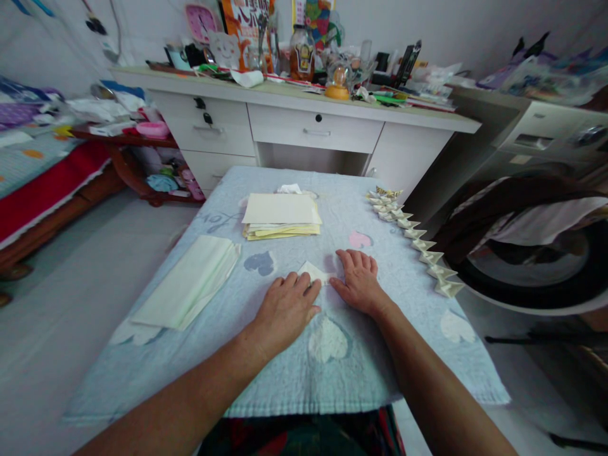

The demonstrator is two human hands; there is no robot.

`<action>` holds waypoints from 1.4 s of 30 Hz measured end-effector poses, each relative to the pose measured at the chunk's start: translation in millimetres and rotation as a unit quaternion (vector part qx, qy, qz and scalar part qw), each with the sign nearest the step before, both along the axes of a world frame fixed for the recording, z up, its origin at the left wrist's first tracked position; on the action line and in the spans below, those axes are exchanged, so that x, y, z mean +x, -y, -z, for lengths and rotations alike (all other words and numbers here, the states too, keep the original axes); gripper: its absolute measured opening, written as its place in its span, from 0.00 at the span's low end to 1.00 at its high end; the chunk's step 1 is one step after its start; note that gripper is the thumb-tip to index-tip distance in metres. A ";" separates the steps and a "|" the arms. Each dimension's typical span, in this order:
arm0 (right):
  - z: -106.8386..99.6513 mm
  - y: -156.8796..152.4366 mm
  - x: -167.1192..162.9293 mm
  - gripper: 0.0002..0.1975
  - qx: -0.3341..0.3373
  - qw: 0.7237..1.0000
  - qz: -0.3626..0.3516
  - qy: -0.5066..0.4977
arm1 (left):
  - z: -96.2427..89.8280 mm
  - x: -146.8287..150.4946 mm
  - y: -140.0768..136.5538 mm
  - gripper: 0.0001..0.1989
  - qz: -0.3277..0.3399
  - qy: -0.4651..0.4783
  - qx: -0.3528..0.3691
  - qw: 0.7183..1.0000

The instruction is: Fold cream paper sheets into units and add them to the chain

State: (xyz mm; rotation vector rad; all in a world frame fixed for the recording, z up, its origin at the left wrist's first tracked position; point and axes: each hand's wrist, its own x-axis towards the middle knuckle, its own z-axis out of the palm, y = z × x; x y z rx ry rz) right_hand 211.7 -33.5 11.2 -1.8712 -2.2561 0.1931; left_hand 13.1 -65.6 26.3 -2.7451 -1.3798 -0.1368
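Blue cloth [285, 386] as surface. I log the paper [314, 272] mid-cloth: left hand [289, 310] palm down over its left end, grip unreadable; right hand [360, 282] flat, released, thumb by its right tip. Stack [281, 209] beyond; folded row [420, 245] rightward.

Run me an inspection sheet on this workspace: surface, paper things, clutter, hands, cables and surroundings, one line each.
Surface: blue cloth with a heart pattern, slightly creased.
Paper things: small folded piece between the hands; stack beyond it; folded sheets at left; row of folded shapes at right.
Clutter: white scrap behind the stack; desk top crowded, including a jar and pink clock.
Hands: left hand has fingertips on the small piece; right hand has its thumb at the right end.
Cables: cord on the wall, upper left.
Surroundings: bed left; washer right.
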 end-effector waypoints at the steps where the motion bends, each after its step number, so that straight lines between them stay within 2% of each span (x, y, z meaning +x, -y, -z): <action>1: 0.4 -0.7 3.4 0.32 -0.009 1.000 0.001 0.000 | -0.2 -0.2 -0.1 0.23 0.000 -0.001 -0.001 1.000; 5: 0.3 -3.8 18.2 0.35 -0.029 1.000 -0.006 -0.005 | -0.6 -1.0 -0.5 0.23 0.001 -0.006 -0.004 1.000; 8: -4.3 -5.2 23.8 0.35 -0.008 1.000 -0.008 -0.024 | -0.7 -1.2 -0.7 0.24 0.001 -0.007 -0.007 1.000; 10: -9.3 -5.1 20.6 0.30 0.027 0.997 -0.023 -0.063 | -0.7 -0.9 -0.6 0.24 0.001 -0.006 -0.006 1.000; 12: -13.6 -3.7 11.2 0.20 0.065 0.987 -0.062 -0.131 | -1.0 -0.4 -0.5 0.24 0.002 -0.005 -0.004 1.000; 14: -14.8 -1.6 -2.0 0.11 0.058 0.973 -0.118 -0.187 | -1.4 0.1 -0.5 0.24 0.003 -0.003 -0.003 1.000; 16: -12.7 0.5 -14.8 0.10 0.026 0.968 -0.136 -0.208 | -1.6 0.5 -0.4 0.24 0.004 -0.002 -0.003 1.000; 19: -6.9 1.8 -26.7 0.10 0.005 0.972 -0.133 -0.194 | -1.0 0.6 -0.5 0.23 0.004 -0.003 -0.004 1.000; 29: -0.3 1.4 -29.2 0.10 0.017 0.982 -0.125 -0.140 | 0.9 -5.4 1.5 0.25 0.011 -0.007 -0.002 1.000; 37: -3.2 2.8 -30.9 0.05 0.010 0.985 -0.133 -0.112 | 6.6 -27.6 4.3 0.30 0.018 0.006 -0.014 1.000; 42: -4.4 3.0 -36.2 0.03 0.012 0.991 -0.114 -0.070 | 11.3 -43.6 1.7 0.33 0.014 0.005 -0.026 1.000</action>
